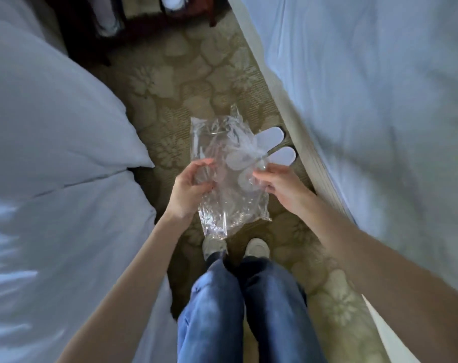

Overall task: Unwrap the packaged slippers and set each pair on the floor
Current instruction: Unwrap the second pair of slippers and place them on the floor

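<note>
left hand (190, 191) and right hand (281, 186) pinch the wrapper (230, 203), its length pointing straight ahead.

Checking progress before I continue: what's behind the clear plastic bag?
Two white slippers lie on the carpet beside the bed; their ends show past the plastic bag, the rest blurs through crinkled plastic. Bag's contents unclear.

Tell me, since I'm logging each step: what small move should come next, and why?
Probably crumple the clear crinkled plastic bag and set it aside: the left hand and right hand both pinch it, it looks empty, and the flat white slippers lie on the patterned carpet.
</note>
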Available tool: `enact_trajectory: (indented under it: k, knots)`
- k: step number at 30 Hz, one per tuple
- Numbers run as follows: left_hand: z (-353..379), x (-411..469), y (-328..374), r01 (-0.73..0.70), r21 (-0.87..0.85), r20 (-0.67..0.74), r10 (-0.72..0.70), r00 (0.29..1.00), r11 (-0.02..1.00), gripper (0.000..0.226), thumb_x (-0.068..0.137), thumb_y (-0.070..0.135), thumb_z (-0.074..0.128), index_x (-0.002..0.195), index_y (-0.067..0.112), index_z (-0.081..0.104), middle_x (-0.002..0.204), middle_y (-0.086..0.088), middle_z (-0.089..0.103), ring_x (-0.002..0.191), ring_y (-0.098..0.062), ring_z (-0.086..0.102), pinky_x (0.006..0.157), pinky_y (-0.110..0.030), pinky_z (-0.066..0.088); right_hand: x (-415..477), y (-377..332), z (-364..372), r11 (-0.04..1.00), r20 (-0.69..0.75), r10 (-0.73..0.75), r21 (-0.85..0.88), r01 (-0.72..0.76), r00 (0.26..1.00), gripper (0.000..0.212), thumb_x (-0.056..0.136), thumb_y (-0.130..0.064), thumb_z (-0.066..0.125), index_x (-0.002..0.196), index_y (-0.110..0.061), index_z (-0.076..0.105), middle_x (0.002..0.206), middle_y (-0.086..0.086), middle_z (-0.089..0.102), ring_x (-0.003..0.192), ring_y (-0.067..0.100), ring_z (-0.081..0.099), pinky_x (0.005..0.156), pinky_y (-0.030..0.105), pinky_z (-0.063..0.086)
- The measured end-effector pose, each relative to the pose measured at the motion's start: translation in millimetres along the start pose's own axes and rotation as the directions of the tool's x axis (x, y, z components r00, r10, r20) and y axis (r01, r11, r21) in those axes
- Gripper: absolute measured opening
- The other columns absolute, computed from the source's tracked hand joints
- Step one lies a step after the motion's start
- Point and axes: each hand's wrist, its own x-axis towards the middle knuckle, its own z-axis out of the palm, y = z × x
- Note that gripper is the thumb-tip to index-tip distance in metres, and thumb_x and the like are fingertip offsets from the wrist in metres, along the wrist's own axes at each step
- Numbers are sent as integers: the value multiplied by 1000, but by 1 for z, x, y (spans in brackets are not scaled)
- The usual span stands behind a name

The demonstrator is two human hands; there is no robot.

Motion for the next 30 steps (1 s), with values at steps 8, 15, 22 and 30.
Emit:
enact_trajectory:
  k: [8,15,22,30]
  knots:
    - [15,-106,101,-98,647,19,112,994,756,42,82,14,75,122,11,62,68,5,59,59,-4,53,63,-8,45,-161,-42,-7,995,-263,-92,-71,76,960,9,75,-13,76,69,-12,70,74,10,65,69,24,61,72,37,47]
    - [12,-149,144,-117,705,97,68,993,700,12,81,33,75,84,25,66,101,0,53,81,-7,55,66,-14,42,-232,-53,-9,962,-304,-272,-54,269,913,6,75,-10,75,79,-13,71,98,-18,61,108,5,59,98,33,39]
    - [15,-186,177,-66,220,266,6,964,973,10,89,32,64,82,25,62,79,13,70,76,-4,67,68,-18,52,-280,-41,16,946,-480,-271,28,323,835,22,80,-16,69,61,-14,57,53,-6,53,49,8,45,48,11,39]
    - [88,-224,173,-306,389,443,115,889,869,15,96,3,46,88,15,44,70,20,55,62,-2,51,57,-23,47,-362,23,11,835,-209,-67,523,169,976,34,88,-32,66,119,-26,52,114,-10,67,82,-3,68,61,12,53]
